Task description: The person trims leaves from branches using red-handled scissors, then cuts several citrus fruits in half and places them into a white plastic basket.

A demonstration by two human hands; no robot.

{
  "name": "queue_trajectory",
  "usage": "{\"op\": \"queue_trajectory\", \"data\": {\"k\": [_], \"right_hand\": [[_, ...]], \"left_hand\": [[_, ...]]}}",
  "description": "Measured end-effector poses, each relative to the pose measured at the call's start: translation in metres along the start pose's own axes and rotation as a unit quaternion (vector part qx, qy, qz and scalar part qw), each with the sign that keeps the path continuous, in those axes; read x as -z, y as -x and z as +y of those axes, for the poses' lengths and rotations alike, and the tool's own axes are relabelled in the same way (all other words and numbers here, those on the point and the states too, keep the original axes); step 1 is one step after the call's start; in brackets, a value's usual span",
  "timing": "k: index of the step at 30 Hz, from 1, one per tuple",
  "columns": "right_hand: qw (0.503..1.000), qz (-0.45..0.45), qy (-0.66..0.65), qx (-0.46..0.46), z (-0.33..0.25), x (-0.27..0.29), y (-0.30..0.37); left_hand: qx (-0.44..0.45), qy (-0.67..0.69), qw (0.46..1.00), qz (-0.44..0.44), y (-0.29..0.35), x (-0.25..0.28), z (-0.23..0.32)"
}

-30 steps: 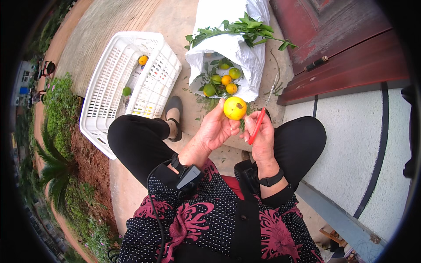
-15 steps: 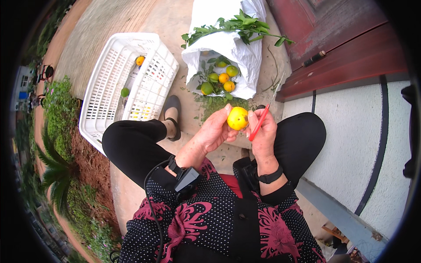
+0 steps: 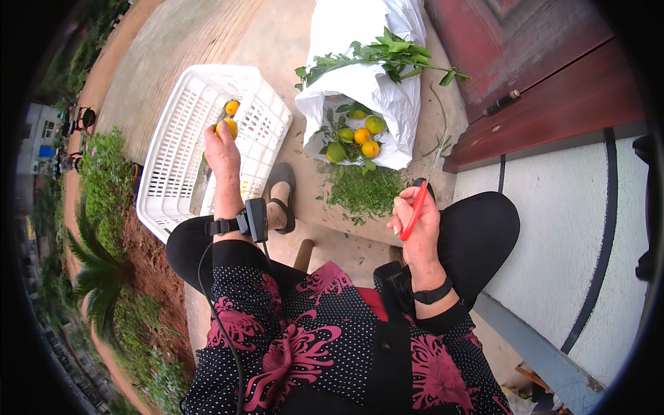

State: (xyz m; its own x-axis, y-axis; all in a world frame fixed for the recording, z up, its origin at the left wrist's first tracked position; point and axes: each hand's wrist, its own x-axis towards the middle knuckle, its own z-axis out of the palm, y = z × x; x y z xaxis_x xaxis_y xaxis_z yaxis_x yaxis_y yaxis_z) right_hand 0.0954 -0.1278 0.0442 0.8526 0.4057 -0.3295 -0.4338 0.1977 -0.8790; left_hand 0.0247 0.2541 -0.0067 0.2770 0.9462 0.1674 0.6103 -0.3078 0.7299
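My left hand [image 3: 223, 158] reaches over the white plastic crate [image 3: 275, 111], its fingers closed round a yellow-orange citrus fruit [image 3: 229, 127]. Another orange fruit [image 3: 232, 108] lies inside the crate, just beyond that hand. Above my right knee, my right hand [image 3: 424, 228] grips a pair of scissors [image 3: 413, 216] with red handles; the thin blades point up and away from me. Several green and orange citrus fruits [image 3: 362, 135] with leaves sit in the mouth of a white woven sack [image 3: 401, 131], which lies between my two hands and farther off.
A leafy branch [image 3: 394, 54] lies across the sack. Leaf clippings [image 3: 363, 190] are scattered on the concrete before it. A dark red wooden door [image 3: 539, 104] and a white wall [image 3: 546, 207] stand at right. Plants [image 3: 100, 190] border the left side.
My left hand has carried the fruit leftward, away from the right hand and over the crate. My right hand stays near my right knee, still holding the scissors.
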Motion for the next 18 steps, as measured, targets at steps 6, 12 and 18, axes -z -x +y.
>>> {"op": "queue_trajectory", "data": {"k": [6, 12, 18], "right_hand": [[1.000, -0.005, 0.023, -0.020, 0.001, -0.004, -0.005], [0.999, 0.001, 0.038, -0.039, 0.008, -0.008, -0.013], [0.997, 0.013, 0.059, -0.052, 0.012, -0.009, -0.020]], "left_hand": [[0.044, -0.295, 0.954, -0.021, -0.043, 0.008, -0.079], [0.182, -0.269, 0.910, -0.257, -0.085, 0.021, -0.140], [-0.020, -0.102, 0.934, -0.341, -0.055, 0.051, -0.161]]}}
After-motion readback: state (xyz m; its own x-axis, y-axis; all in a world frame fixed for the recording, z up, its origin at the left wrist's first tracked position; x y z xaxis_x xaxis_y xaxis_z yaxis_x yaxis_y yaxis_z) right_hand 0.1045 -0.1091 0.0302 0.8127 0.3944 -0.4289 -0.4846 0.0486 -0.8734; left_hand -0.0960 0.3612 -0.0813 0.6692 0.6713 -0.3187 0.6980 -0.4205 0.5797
